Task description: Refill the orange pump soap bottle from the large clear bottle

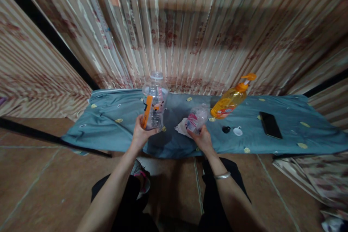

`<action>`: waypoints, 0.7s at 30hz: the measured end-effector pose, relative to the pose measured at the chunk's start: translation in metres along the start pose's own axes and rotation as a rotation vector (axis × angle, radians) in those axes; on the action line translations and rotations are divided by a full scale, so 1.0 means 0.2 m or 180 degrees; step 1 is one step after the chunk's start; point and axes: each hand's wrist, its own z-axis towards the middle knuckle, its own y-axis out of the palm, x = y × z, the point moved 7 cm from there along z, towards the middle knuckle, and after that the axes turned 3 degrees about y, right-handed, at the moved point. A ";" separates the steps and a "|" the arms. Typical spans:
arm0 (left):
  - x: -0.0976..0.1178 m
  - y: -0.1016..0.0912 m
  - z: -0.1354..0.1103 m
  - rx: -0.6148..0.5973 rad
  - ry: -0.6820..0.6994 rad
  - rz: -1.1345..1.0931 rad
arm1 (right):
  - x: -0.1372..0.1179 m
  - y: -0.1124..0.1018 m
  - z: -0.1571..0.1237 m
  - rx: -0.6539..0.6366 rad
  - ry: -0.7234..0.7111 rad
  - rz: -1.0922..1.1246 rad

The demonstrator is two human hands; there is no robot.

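My left hand (pixel 141 134) is closed round the base of a large clear plastic bottle (pixel 154 101) with an orange label, held upright above the teal cloth (pixel 108 123). My right hand (pixel 202 139) grips a smaller clear bottle (pixel 197 117) with a pink label, tilted over a white crumpled tissue (pixel 181 127) on the cloth. A silver bangle sits on my right wrist.
An orange pump bottle (pixel 231 101) stands right of the small bottle. A black cap (pixel 226 129) and a white cap (pixel 237 131) lie on the cloth, a black phone (pixel 270 124) farther right. Striped curtains hang behind. Tiled floor lies below.
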 end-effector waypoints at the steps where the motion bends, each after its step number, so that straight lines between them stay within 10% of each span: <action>1: 0.00 0.01 -0.01 0.0018 -0.0061 -0.0122 | -0.01 -0.01 0.00 -0.0015 0.0052 0.0019; 21: 0.06 0.03 -0.21 -0.0601 -0.1121 -0.1776 | -0.03 -0.08 0.01 0.0128 0.0297 -0.0172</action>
